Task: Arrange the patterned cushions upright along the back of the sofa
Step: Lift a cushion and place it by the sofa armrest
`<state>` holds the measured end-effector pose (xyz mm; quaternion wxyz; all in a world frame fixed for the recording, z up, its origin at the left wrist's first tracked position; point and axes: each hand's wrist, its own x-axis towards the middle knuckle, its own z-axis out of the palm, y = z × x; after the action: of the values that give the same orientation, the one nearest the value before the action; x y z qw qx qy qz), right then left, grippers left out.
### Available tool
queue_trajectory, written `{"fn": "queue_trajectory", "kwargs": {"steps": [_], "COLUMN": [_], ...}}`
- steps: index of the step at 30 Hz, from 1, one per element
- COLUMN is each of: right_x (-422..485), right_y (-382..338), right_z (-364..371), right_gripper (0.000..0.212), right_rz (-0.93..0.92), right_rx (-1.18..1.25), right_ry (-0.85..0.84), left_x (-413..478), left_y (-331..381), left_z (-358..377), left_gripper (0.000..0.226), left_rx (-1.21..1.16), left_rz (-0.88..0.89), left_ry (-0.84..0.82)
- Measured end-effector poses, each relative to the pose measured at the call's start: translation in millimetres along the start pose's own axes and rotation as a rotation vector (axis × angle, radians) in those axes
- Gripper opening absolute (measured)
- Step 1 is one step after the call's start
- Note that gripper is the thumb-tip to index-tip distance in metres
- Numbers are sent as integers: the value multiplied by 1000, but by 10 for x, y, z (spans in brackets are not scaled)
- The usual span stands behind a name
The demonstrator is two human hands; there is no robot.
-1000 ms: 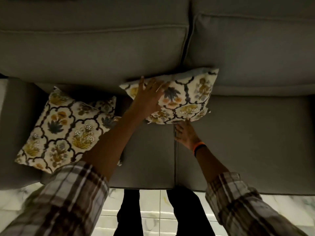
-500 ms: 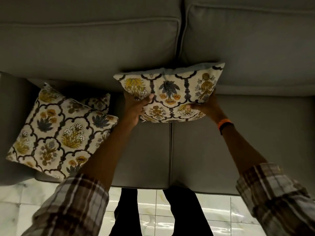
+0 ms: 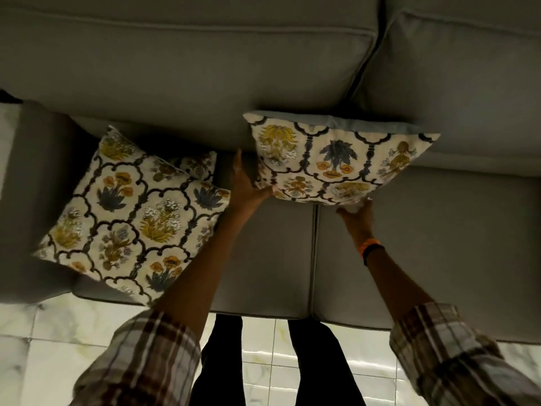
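Observation:
A floral patterned cushion point(image 3: 336, 159) stands upright against the grey sofa back point(image 3: 187, 68), over the seam between the two seats. My left hand point(image 3: 248, 186) holds its lower left corner, fingers stretched up its left side. My right hand point(image 3: 358, 210) grips its bottom edge near the lower right; the fingertips are hidden under the cushion. A second patterned cushion point(image 3: 131, 215) lies flat and tilted on the left seat. A third cushion point(image 3: 196, 165) peeks out from behind it.
The grey sofa seat point(image 3: 439, 244) stretches to the right. The sofa arm point(image 3: 29, 171) is at the far left. Pale marble floor tiles point(image 3: 58, 347) lie in front, with my dark-trousered legs point(image 3: 222, 361) standing close to the seat edge.
The cushion has been tipped up from the seat and stands against the sofa back. Both hands slid from its face to its lower corners and edge.

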<state>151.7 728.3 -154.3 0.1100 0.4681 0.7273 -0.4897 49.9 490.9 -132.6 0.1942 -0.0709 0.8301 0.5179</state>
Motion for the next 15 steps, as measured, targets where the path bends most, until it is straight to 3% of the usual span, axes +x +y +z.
{"fn": "queue_trajectory", "kwargs": {"steps": [3,7,10,13,15], "right_x": [-507,-1091,-1287,-1362,-1313], "right_y": [-100,-569,-1000,-1361,-1538], "right_z": [572,1538,2259,2917,3325], "right_gripper": [62,54,55,67,83], "right_rz": [-34,-339,-494,-587,-535], "right_rx": [-132,-258,-292,-309,-309], "right_ry": [-197,-275,-343,-468,-586], "left_x": [-180,-460,-728,-869,-874], "left_y": [-328,-1005,-1477,-1915,-2176], "left_z": [-534,-1399,-1952,-2391,-2607], "left_gripper": [108,93,98,123,133], "left_rx": [214,434,236,-211,-518], "left_rz": [-2,-69,-311,-593,-721], "left_ry": [72,331,607,824,901]}}
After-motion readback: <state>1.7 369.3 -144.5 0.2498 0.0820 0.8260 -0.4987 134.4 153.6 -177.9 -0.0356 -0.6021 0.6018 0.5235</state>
